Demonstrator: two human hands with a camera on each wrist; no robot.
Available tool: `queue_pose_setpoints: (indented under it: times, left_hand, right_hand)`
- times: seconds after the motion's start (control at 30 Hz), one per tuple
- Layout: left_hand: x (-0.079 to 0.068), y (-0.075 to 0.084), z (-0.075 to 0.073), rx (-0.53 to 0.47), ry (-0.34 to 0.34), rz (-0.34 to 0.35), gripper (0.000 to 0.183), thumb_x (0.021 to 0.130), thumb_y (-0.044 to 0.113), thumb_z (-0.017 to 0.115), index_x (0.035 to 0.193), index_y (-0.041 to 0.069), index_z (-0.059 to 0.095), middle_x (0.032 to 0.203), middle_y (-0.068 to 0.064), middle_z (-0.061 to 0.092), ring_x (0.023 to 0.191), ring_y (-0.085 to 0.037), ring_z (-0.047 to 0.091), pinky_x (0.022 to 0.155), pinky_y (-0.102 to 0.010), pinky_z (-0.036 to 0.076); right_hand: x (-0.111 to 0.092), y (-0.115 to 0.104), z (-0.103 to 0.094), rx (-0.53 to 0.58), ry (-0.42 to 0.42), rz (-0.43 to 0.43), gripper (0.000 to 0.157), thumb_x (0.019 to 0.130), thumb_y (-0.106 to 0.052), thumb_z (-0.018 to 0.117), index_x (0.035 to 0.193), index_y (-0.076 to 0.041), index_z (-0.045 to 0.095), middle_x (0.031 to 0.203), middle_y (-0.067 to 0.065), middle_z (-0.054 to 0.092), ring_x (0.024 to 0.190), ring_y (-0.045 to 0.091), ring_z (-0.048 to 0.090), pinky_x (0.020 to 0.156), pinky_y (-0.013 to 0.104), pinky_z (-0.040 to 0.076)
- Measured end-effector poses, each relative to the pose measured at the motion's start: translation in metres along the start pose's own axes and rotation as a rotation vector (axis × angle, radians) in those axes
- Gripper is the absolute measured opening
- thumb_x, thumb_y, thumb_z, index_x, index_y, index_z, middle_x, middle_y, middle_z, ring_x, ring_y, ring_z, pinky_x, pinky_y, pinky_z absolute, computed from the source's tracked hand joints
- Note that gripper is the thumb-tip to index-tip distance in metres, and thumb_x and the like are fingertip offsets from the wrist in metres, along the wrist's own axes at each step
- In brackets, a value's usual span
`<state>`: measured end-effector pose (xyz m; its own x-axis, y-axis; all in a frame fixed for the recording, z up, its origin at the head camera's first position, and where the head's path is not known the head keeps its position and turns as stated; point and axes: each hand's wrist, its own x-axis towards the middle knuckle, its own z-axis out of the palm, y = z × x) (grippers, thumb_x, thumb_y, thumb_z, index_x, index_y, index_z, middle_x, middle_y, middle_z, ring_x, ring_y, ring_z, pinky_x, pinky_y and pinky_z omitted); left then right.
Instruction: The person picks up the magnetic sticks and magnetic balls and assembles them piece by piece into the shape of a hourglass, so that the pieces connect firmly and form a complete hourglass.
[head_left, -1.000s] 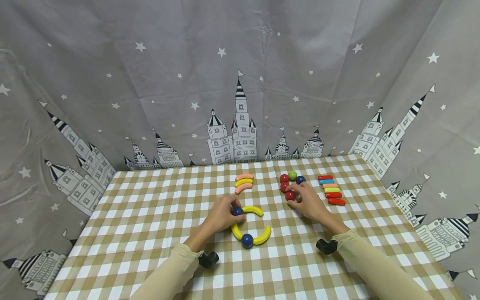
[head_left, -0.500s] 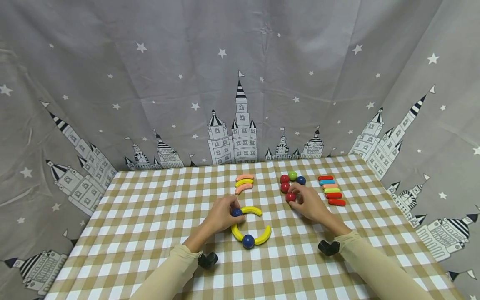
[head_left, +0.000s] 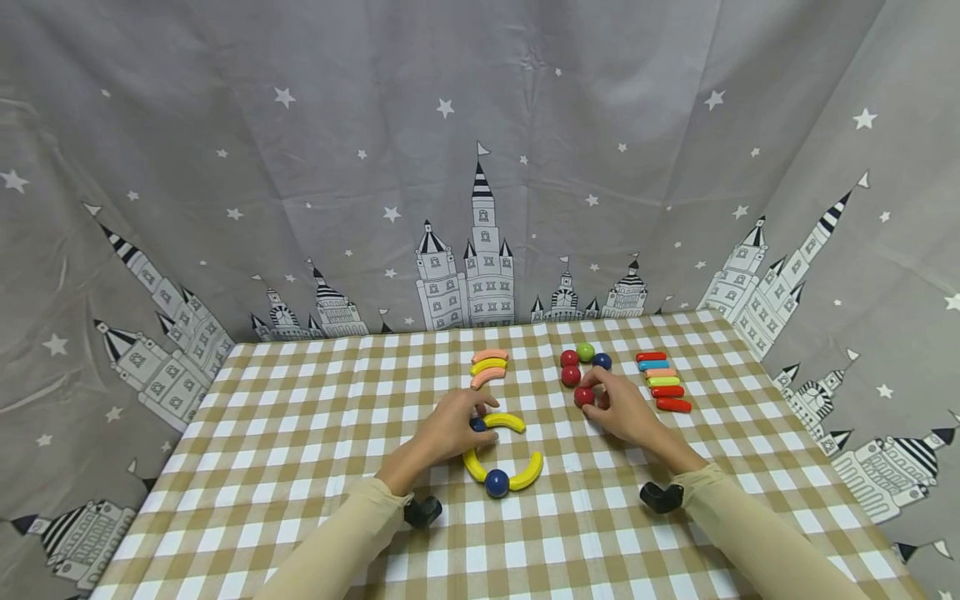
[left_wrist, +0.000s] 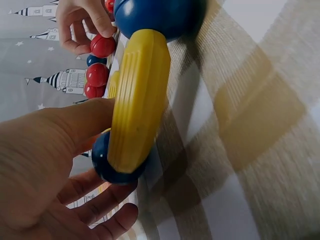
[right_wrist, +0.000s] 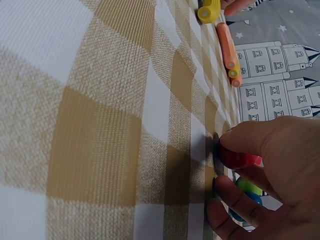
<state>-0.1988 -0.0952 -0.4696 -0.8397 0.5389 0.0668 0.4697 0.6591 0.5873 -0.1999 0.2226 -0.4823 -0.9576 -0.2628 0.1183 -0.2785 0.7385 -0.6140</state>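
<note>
My left hand point(head_left: 447, 427) holds a blue ball point(left_wrist: 102, 159) between thumb and fingers, covering much of it in the head view. A curved yellow rod point(left_wrist: 140, 100) runs from that ball to a second blue ball point(head_left: 497, 482). Two more curved yellow rods, an upper one point(head_left: 506, 422) and a lower right one point(head_left: 527, 472), extend the shape into an open ring. With thumb and index finger, my right hand point(head_left: 621, 407) pinches a red ball point(head_left: 584, 397); its other fingers are curled beside it. Just behind are two red balls point(head_left: 570, 376), a green ball point(head_left: 585, 351) and a blue ball point(head_left: 602, 361).
Further back, two pink curved rods point(head_left: 489, 377) lie with a yellow curved rod point(head_left: 490, 365) between them. A column of short straight rods point(head_left: 664, 381) in several colours lies right of my right hand. A checked cloth point(head_left: 300, 442) covers the table, with a grey castle-print curtain point(head_left: 337, 192) behind.
The red ball in my right hand has shifted slightly nearer and right, opening a gap to the other red balls. My left hand's fingers have moved a little to the right over the blue ball.
</note>
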Motion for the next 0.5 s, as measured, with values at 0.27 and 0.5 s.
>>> queue_pose_setpoints:
  times: [0.27, 0.5]
  left_hand:
    - [0.010, 0.004, 0.007, 0.043, -0.001, 0.097, 0.030, 0.083, 0.012, 0.086, 0.111, 0.006, 0.078, 0.096, -0.005, 0.076, 0.081, -0.017, 0.063, 0.075, -0.034, 0.049]
    - [0.013, 0.009, 0.010, 0.067, 0.023, 0.085, 0.022, 0.084, 0.010, 0.085, 0.105, 0.007, 0.080, 0.093, -0.001, 0.077, 0.066, -0.010, 0.048, 0.063, -0.026, 0.040]
  right_hand:
    - [-0.001, 0.000, -0.001, 0.016, -0.015, 0.017, 0.034, 0.085, -0.003, 0.080, 0.110, -0.012, 0.058, 0.094, 0.006, 0.061, 0.082, 0.022, 0.055, 0.073, 0.035, 0.049]
    - [-0.001, 0.001, -0.001, 0.015, -0.017, 0.019, 0.034, 0.085, -0.003, 0.080, 0.110, -0.012, 0.058, 0.093, 0.005, 0.060, 0.082, 0.022, 0.054, 0.073, 0.035, 0.048]
